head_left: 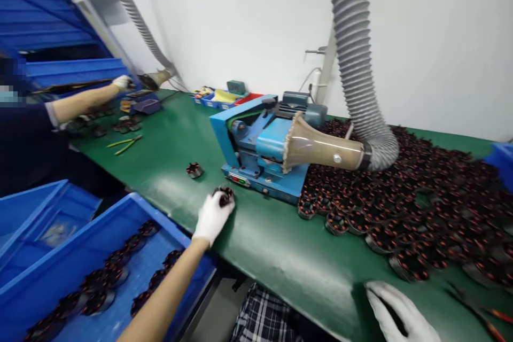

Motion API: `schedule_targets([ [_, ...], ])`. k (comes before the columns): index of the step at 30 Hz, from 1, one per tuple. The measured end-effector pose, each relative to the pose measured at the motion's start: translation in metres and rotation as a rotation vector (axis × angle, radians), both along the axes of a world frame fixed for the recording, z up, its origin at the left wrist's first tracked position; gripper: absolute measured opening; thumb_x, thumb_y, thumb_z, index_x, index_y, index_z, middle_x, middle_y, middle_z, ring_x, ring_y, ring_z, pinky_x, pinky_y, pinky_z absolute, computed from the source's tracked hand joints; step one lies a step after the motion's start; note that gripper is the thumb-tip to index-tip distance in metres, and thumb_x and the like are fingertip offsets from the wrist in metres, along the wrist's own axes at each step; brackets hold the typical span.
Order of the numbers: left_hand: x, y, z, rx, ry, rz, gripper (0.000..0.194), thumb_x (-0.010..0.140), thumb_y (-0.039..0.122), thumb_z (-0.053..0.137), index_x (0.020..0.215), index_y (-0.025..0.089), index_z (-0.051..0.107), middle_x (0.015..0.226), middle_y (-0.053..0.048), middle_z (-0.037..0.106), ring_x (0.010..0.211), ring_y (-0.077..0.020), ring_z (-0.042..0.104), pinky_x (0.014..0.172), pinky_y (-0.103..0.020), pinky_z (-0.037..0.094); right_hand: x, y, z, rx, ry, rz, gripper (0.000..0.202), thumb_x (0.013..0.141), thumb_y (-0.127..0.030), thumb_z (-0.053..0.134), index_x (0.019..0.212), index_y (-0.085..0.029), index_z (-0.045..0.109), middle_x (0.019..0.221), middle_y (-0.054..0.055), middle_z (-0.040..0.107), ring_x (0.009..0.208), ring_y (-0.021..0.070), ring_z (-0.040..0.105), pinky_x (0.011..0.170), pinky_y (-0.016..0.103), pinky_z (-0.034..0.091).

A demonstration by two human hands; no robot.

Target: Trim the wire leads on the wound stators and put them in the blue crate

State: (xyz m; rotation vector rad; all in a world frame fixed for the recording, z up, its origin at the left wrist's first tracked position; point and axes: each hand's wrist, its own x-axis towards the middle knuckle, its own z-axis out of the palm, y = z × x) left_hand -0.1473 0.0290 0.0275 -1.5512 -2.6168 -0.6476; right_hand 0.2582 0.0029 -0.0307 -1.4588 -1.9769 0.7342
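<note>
Right hand: the white-gloved right hand (403,312) lies at the near edge of the green table (276,246), at the foot of the big heap. It looks open and flat, and I see nothing gripped in it, though its lower part is cut off by the picture.
Left hand: the white-gloved left hand (212,216) reaches forward over the table and is closed around one small round coil part with black frame and copper windings (223,196), held just above or on the table in front of the machine.
Blue tray: the blue plastic tray (80,256) at the near left holds about a dozen of the same coil parts in loose rows; much of its floor is bare, so I judge it only partly filled.
Single part: one more coil part (194,170) sits alone on the table, a little beyond the left hand.
Machine: the blue metal bench machine (260,149) stands in the middle, with a beige funnel on a grey ribbed hose (320,147) at its right.
Heap: a very large pile of coil parts (420,208) covers the right of the table, so most work seems left.
Far left: another person's gloved hand (122,83) is busy at the far end.
</note>
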Motion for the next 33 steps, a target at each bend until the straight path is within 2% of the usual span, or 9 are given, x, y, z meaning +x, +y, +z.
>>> schedule_targets([
  [2, 0.042, -0.019, -0.015, -0.046, -0.051, -0.179, 0.016, 0.072, 0.021, 0.059, 0.088, 0.019, 0.057, 0.093, -0.004, 0.061, 0.087, -0.0194, 0.060, 0.078, -0.031, 0.049, -0.026, 0.002, 0.019, -0.190, 0.321, -0.161, 0.037, 0.077, -0.050, 0.053, 0.092, -0.019, 0.065, 0.099, 0.011, 0.064, 0.091, 0.0272, 0.060, 0.076, 0.036, 0.051],
  [4, 0.088, -0.035, -0.029, -0.056, -0.089, -0.366, 0.023, 0.070, 0.017, 0.059, 0.092, 0.023, 0.055, 0.104, -0.002, 0.060, 0.098, -0.0188, 0.057, 0.085, -0.032, 0.046, -0.050, 0.010, 0.034, -0.448, 0.598, -0.099, 0.049, 0.073, -0.049, 0.059, 0.109, -0.016, 0.055, 0.104, 0.013, 0.060, 0.085, 0.0250, 0.061, 0.070, 0.034, 0.052],
  [9, 0.173, -0.044, -0.044, 0.013, -0.186, -0.669, 0.077, 0.062, 0.026, 0.067, 0.128, 0.019, 0.028, 0.122, -0.014, 0.051, 0.118, -0.0348, 0.042, 0.093, -0.053, 0.039, -0.068, 0.028, 0.050, -0.712, 0.610, 0.045, 0.063, 0.066, -0.034, 0.067, 0.121, -0.013, 0.045, 0.079, 0.003, 0.059, 0.059, 0.0135, 0.052, 0.056, 0.026, 0.045],
  [16, 0.186, -0.032, -0.032, -0.084, -0.281, -0.902, 0.072, 0.068, 0.024, 0.065, 0.128, 0.024, 0.026, 0.120, -0.009, 0.051, 0.117, -0.0282, 0.044, 0.098, -0.048, 0.036, -0.064, 0.018, 0.042, -0.555, 0.842, -0.165, 0.015, 0.058, -0.020, 0.074, 0.064, -0.015, 0.062, 0.068, 0.001, 0.058, 0.057, 0.0128, 0.052, 0.054, 0.023, 0.044],
  [20, 0.189, -0.032, -0.026, 0.002, -0.218, -0.914, 0.052, 0.072, 0.031, 0.063, 0.117, 0.022, 0.038, 0.108, -0.007, 0.056, 0.106, -0.0245, 0.052, 0.104, -0.049, 0.028, -0.058, 0.018, 0.039, -0.502, 1.084, -0.332, 0.022, 0.062, -0.029, 0.075, 0.066, -0.016, 0.058, 0.058, -0.001, 0.056, 0.045, 0.0102, 0.047, 0.043, 0.021, 0.038],
  [24, 0.190, -0.029, -0.025, -0.003, -0.176, -0.836, 0.063, 0.054, 0.045, 0.075, 0.104, 0.018, 0.047, 0.106, -0.012, 0.055, 0.109, -0.0326, 0.047, 0.096, -0.053, 0.036, -0.030, 0.021, 0.054, -0.313, 1.214, -0.473, 0.026, 0.064, -0.038, 0.073, 0.073, -0.021, 0.056, 0.069, -0.003, 0.056, 0.056, 0.0094, 0.051, 0.049, 0.019, 0.041],
  [26, 0.187, -0.029, -0.025, -0.027, -0.166, -0.788, 0.068, 0.045, 0.048, 0.078, 0.099, 0.018, 0.051, 0.113, -0.015, 0.050, 0.115, -0.0372, 0.040, 0.093, -0.054, 0.037, -0.022, 0.016, 0.065, -0.255, 1.083, -0.462, 0.023, 0.068, -0.039, 0.070, 0.078, -0.021, 0.059, 0.070, -0.001, 0.058, 0.057, 0.0117, 0.053, 0.052, 0.022, 0.044],
  [29, 0.180, -0.033, -0.024, -0.069, -0.197, -0.809, 0.077, 0.043, 0.046, 0.079, 0.108, 0.018, 0.048, 0.124, -0.016, 0.042, 0.121, -0.0385, 0.033, 0.098, -0.056, 0.031, -0.029, 0.004, 0.077, -0.335, 0.485, -0.124, 0.034, 0.073, -0.039, 0.065, 0.101, -0.019, 0.062, 0.075, 0.004, 0.062, 0.061, 0.0182, 0.057, 0.058, 0.029, 0.047],
  [33, 0.169, -0.034, -0.015, -0.138, -0.374, -0.936, 0.124, 0.034, 0.045, 0.081, 0.134, 0.015, 0.015, 0.138, -0.022, 0.020, 0.128, -0.0404, 0.020, 0.100, -0.055, 0.029, -0.054, -0.001, 0.079, -0.293, -0.229, 0.249, 0.065, 0.078, -0.030, 0.058, 0.137, -0.018, 0.031, 0.082, 0.007, 0.065, 0.070, 0.0250, 0.059, 0.064, 0.034, 0.044],
])
